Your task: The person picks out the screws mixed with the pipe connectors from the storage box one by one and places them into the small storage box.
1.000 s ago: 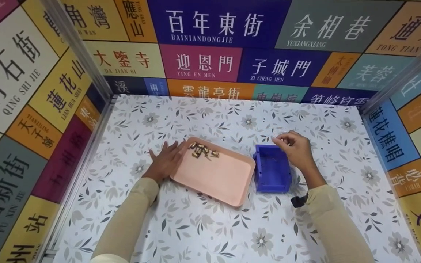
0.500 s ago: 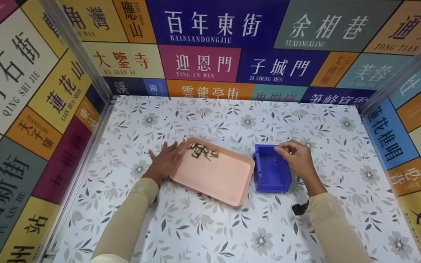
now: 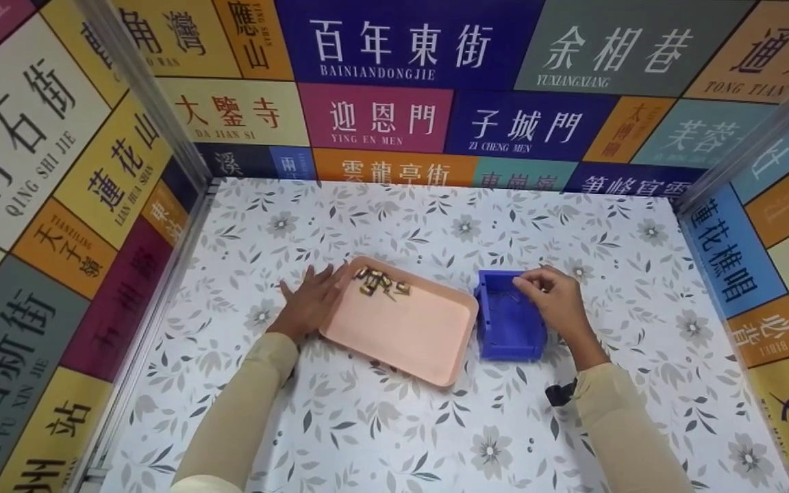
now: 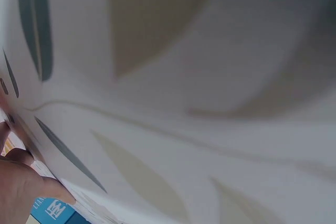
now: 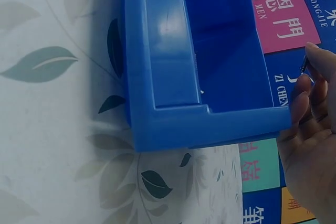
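My left hand (image 3: 307, 303) rests with fingers spread along the left edge of the pink tray (image 3: 394, 335). Several small brass-coloured metal pieces (image 3: 377, 281) lie in the tray's far left part; their exact kind is too small to tell. To the right of the tray stands a blue plastic bin (image 3: 511, 349). Over the bin's far right corner, my right hand (image 3: 559, 293) pinches a small thin metal piece (image 5: 304, 65) between thumb and forefinger. A tiny shiny spot (image 5: 202, 92) shows inside the bin in the right wrist view. The left wrist view shows mostly tablecloth and some fingers (image 4: 23, 187).
A white cloth with leaves and flowers (image 3: 367, 431) covers the table. Panels with coloured name signs (image 3: 381, 116) enclose the back and both sides. A dark wrist device (image 3: 560, 394) sits at the right cuff.
My right hand has come down and nearer over the blue bin, then stayed nearly still during the last half second. The left hand and the tray have not moved.
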{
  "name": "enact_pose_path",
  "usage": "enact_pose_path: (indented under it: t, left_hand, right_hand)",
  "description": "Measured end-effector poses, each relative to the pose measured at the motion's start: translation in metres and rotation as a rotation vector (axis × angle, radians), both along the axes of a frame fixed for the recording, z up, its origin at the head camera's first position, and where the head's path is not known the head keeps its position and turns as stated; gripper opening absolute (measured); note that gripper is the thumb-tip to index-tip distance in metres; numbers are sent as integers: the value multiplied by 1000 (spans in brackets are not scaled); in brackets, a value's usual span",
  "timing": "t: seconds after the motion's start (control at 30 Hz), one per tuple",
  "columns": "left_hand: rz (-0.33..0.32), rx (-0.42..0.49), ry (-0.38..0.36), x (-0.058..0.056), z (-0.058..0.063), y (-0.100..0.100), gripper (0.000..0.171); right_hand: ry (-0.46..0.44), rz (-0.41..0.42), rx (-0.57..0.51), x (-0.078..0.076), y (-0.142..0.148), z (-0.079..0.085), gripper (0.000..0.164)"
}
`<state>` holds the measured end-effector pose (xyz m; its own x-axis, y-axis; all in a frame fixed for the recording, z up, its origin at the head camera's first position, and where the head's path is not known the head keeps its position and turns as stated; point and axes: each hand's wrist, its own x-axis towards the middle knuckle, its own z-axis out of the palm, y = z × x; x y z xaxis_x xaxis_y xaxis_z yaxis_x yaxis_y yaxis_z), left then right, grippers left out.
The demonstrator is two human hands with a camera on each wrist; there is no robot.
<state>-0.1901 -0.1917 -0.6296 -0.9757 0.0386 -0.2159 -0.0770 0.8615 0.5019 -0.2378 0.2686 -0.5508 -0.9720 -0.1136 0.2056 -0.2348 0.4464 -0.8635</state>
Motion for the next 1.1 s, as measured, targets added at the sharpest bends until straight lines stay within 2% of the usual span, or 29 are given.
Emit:
enact_pose_path:
  t: [0.07,0.2,0.57,0.9,1.0,1.1]
  left_hand:
    - [-8,1,11,0,0,-1,57]
    - [-12,0,27,0,-1,-1,56]
    - [-10,-7,22,0,-1,-1,58]
    - [-13,-4,25,0,0,-1,57]
    - [-22,2,26,0,0,-2,57]
    - [-24,2,25,1,0,-2,56]
  right_hand:
    - [5,6,-5,4,-3,7,12]
    - [12,9,-7,6,-5,11,12]
    - [28,3,-6,4,-6,6,10]
    - [68,19,-38,5,-18,9,8]
    - [80,37,-39,3,-25,7,7]
    - [94,53,-35,-4,-32,-4,6]
